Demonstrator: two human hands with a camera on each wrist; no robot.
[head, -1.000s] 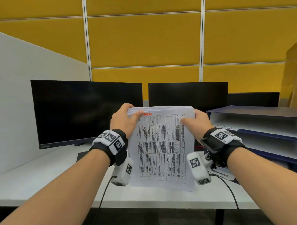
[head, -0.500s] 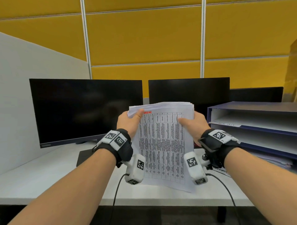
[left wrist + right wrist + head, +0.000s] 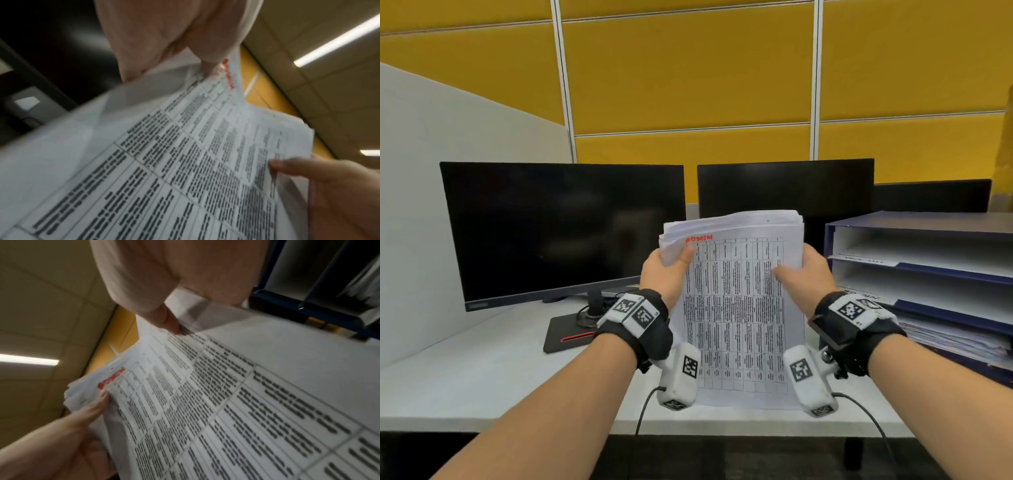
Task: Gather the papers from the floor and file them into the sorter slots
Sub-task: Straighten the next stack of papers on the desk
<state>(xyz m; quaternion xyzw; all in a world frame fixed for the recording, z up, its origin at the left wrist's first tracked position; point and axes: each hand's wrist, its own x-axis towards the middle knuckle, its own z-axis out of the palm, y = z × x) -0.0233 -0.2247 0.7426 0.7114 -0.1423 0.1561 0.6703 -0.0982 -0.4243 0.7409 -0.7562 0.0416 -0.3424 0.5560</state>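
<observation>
While the stack of papers is held upright above the near edge of the bench, both grips are closed on it: the left hand pinches the upper left edge with its thumb on the printed face, and the right hand pinches the upper right edge likewise. The top sheet carries a table of text and a red heading at its upper left corner, partly covered by the left thumb. The upper edges of the sheets are fanned and uneven. The sorter, dark blue with stacked horizontal slots, stands on the bench to the right; its lowest visible slot already holds papers, and small labels sit at the slot fronts. Two dark monitors stand at the far side. Judged from this, gathering is done and the step in hand is reading the top sheet for sorting. The next move calls for matching its heading to a slot label, separating that sheet, and sliding it flat into the slot.
</observation>
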